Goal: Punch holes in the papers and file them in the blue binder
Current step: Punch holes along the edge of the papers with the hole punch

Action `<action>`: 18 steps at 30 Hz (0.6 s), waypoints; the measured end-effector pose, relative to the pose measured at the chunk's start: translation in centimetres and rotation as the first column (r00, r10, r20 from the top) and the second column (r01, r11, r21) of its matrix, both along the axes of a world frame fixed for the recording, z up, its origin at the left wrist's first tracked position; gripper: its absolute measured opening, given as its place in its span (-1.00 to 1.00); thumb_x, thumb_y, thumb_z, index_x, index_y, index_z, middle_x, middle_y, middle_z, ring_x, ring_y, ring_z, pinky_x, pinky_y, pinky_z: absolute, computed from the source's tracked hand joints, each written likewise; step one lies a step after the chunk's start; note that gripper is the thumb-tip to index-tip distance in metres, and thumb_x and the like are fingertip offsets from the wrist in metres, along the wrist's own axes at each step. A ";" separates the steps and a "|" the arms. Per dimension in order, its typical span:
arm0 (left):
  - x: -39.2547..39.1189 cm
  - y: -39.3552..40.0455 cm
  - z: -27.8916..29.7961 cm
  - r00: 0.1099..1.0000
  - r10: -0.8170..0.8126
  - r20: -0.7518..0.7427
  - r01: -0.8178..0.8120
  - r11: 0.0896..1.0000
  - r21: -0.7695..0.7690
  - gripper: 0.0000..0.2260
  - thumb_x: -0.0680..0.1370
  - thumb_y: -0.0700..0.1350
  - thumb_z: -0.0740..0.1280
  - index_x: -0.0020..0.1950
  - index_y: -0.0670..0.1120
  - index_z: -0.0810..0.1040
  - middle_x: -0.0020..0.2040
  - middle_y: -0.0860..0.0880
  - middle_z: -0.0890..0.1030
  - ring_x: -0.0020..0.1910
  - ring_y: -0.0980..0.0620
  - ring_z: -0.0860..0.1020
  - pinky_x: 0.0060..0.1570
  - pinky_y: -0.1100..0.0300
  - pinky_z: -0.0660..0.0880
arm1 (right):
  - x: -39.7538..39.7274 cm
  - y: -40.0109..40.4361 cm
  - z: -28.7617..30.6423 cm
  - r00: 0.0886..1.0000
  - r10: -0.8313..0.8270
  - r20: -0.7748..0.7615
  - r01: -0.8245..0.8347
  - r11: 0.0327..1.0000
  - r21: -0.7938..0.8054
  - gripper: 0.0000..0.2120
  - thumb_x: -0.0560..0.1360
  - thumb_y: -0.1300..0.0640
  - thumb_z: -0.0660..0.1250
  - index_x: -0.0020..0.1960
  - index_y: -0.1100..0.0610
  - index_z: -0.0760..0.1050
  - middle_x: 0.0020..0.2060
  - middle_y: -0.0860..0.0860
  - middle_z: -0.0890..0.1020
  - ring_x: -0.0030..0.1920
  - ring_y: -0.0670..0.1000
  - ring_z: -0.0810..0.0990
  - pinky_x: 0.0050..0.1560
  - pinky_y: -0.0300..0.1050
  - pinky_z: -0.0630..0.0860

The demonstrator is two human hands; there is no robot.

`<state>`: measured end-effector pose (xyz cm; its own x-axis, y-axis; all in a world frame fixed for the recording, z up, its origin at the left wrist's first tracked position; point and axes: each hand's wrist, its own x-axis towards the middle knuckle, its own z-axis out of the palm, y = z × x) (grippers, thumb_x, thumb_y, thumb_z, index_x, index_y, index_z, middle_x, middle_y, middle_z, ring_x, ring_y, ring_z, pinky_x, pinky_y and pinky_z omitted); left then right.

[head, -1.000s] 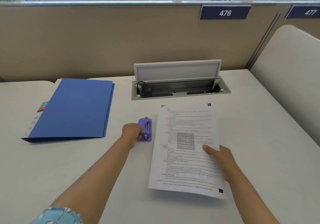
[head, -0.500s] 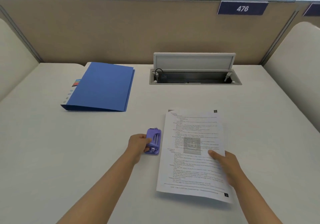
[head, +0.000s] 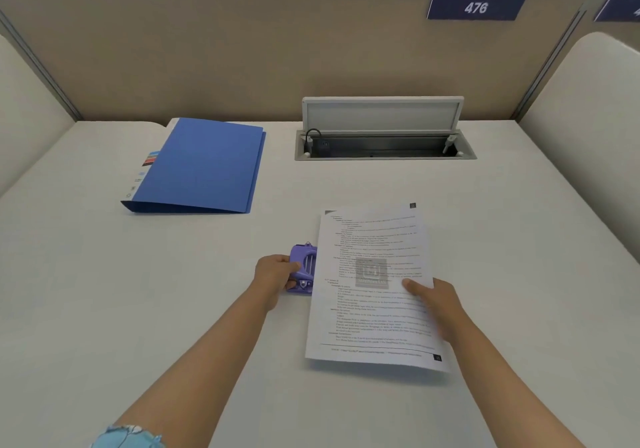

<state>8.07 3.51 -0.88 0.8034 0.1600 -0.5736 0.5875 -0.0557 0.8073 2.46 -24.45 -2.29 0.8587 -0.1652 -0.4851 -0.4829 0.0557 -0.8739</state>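
A small purple hole punch (head: pixel 304 267) sits on the white desk, and my left hand (head: pixel 275 274) grips its left side. The printed papers (head: pixel 374 285) lie just right of it, their left edge overlapping the punch's right side. My right hand (head: pixel 436 305) holds the papers at their right edge, thumb on top, with the near edge lifted slightly off the desk. The closed blue binder (head: pixel 204 167) lies at the back left of the desk, apart from both hands.
An open cable box (head: pixel 384 146) with a raised lid is set into the desk behind the papers. A beige partition (head: pixel 242 56) with a sign reading 476 closes the back. Padded side walls stand left and right.
The papers' left edge has slid over the punch's right side, where a gap showed before. My right thumb now lies on top of the papers. The camera has moved.
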 end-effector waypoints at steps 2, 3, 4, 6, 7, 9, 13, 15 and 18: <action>0.1 0.1 -0.1 1.000 -0.006 -0.005 0.006 1.000 -0.007 -0.91 0.52 -0.31 0.29 -0.17 -0.19 0.51 -0.27 -0.12 0.53 -0.38 0.01 0.45 -0.39 0.29 0.47 | 0.0 -0.2 0.0 1.000 -0.012 0.003 0.012 1.000 0.003 -0.81 0.42 0.19 0.44 0.03 0.17 0.61 -0.02 0.13 0.70 -0.04 0.17 0.68 0.07 0.10 0.59; 0.1 0.2 -0.1 1.000 -0.011 -0.008 0.011 1.000 -0.011 -0.92 0.52 -0.31 0.30 -0.16 -0.19 0.51 -0.25 -0.13 0.53 -0.38 0.01 0.46 -0.41 0.30 0.48 | 0.0 -0.3 0.0 1.000 -0.019 0.006 0.019 1.000 0.001 -0.83 0.42 0.18 0.44 0.01 0.16 0.61 -0.02 0.12 0.70 -0.04 0.17 0.68 0.07 0.10 0.59; 0.1 0.2 -0.1 1.000 -0.012 -0.009 0.012 1.000 -0.015 -0.96 0.52 -0.30 0.30 -0.11 -0.21 0.52 -0.25 -0.13 0.53 -0.37 0.01 0.46 -0.41 0.30 0.48 | 0.0 -0.4 0.0 1.000 -0.022 0.010 0.022 1.000 0.000 -0.84 0.42 0.18 0.44 -0.01 0.14 0.61 -0.03 0.12 0.70 -0.05 0.16 0.68 0.07 0.10 0.59; 0.1 0.2 -0.2 1.000 -0.007 -0.006 0.007 1.000 -0.016 -0.94 0.52 -0.30 0.30 -0.02 -0.23 0.50 -0.26 -0.12 0.53 -0.36 0.00 0.47 -0.37 0.28 0.48 | -0.1 -0.5 0.1 1.000 -0.010 0.013 0.010 1.000 0.000 -0.86 0.42 0.17 0.44 -0.03 0.13 0.61 -0.04 0.11 0.70 -0.05 0.16 0.68 0.04 0.08 0.59; 0.1 0.2 -0.2 1.000 -0.005 -0.007 0.005 1.000 -0.018 -0.93 0.52 -0.30 0.30 0.00 -0.23 0.50 -0.27 -0.12 0.53 -0.36 0.00 0.47 -0.34 0.26 0.48 | -0.1 -0.5 0.1 1.000 -0.002 0.014 0.002 1.000 0.000 -0.86 0.42 0.17 0.45 -0.03 0.12 0.61 -0.04 0.11 0.70 -0.05 0.16 0.68 0.05 0.08 0.59; 0.1 0.2 -0.4 1.000 0.000 -0.004 0.000 1.000 -0.013 -0.92 0.52 -0.30 0.30 0.00 -0.23 0.50 -0.25 -0.14 0.54 -0.36 0.00 0.46 -0.30 0.23 0.47 | -0.1 -0.3 0.0 1.000 0.012 0.019 -0.012 1.000 -0.002 -0.86 0.41 0.17 0.45 -0.03 0.12 0.61 -0.03 0.11 0.70 -0.03 0.17 0.68 0.08 0.12 0.58; 0.1 0.2 -0.5 1.000 0.000 -0.005 0.000 1.000 -0.003 -0.97 0.52 -0.28 0.31 -0.12 -0.20 0.51 -0.27 -0.11 0.53 -0.38 0.02 0.44 -0.31 0.25 0.47 | 0.0 0.1 0.0 0.999 0.020 0.028 -0.019 0.999 -0.027 -0.88 0.42 0.17 0.44 -0.04 0.10 0.61 -0.04 0.10 0.69 -0.02 0.16 0.67 0.10 0.10 0.58; 0.2 0.2 -0.5 1.000 -0.004 -0.005 0.004 1.000 0.005 -0.89 0.53 -0.27 0.31 -0.19 -0.15 0.50 -0.28 -0.10 0.52 -0.39 0.03 0.44 -0.35 0.28 0.47 | 0.1 0.3 0.0 0.999 0.029 0.031 -0.028 0.999 -0.046 -0.92 0.43 0.17 0.44 -0.07 0.08 0.61 -0.04 0.10 0.69 -0.03 0.15 0.67 0.10 0.09 0.58; 0.2 0.2 -0.6 1.000 0.002 -0.004 -0.002 1.000 0.020 -0.97 0.52 -0.25 0.32 -0.06 -0.20 0.51 -0.27 -0.10 0.53 -0.39 0.03 0.44 -0.45 0.34 0.48 | 0.3 0.7 0.0 0.999 0.036 0.031 -0.034 0.999 -0.039 -0.92 0.44 0.19 0.42 -0.06 0.10 0.60 -0.07 0.09 0.68 -0.06 0.13 0.67 0.07 0.06 0.58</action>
